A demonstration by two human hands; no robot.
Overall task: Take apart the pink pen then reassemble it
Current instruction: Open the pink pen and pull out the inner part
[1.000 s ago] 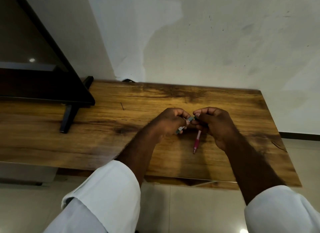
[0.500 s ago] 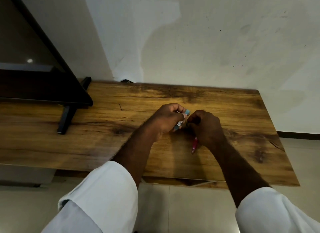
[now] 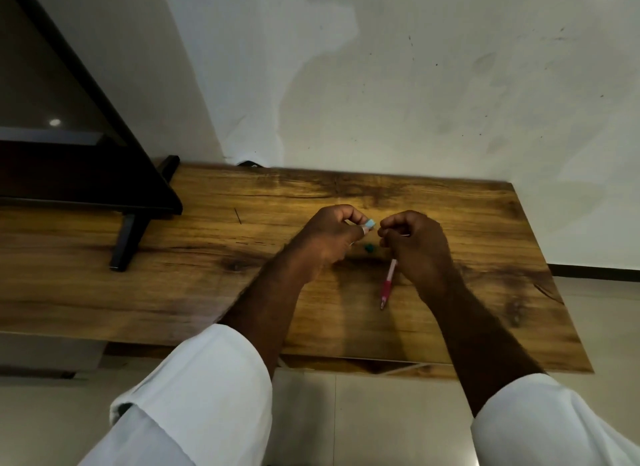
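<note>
The pink pen (image 3: 387,285) lies on the wooden table (image 3: 207,285), tip toward me. Its upper end is hidden under my right hand (image 3: 417,247). That hand's fingers are curled shut with thumb and forefinger pinched; I cannot see anything between them. My left hand (image 3: 329,238) pinches a small light-blue and white pen part (image 3: 370,225) at its fingertips, a short gap from the right hand. A small teal piece (image 3: 369,247) rests on the table between and just below the two hands.
A dark monitor (image 3: 86,174) on a black stand (image 3: 126,243) occupies the table's left side. A white wall rises right behind the table. The table's right edge (image 3: 550,278) and near edge drop to a tiled floor.
The hands, joined on the teal and blue part a second ago, have drawn slightly apart. The teal piece now lies on the table. The pink pen has stayed in place.
</note>
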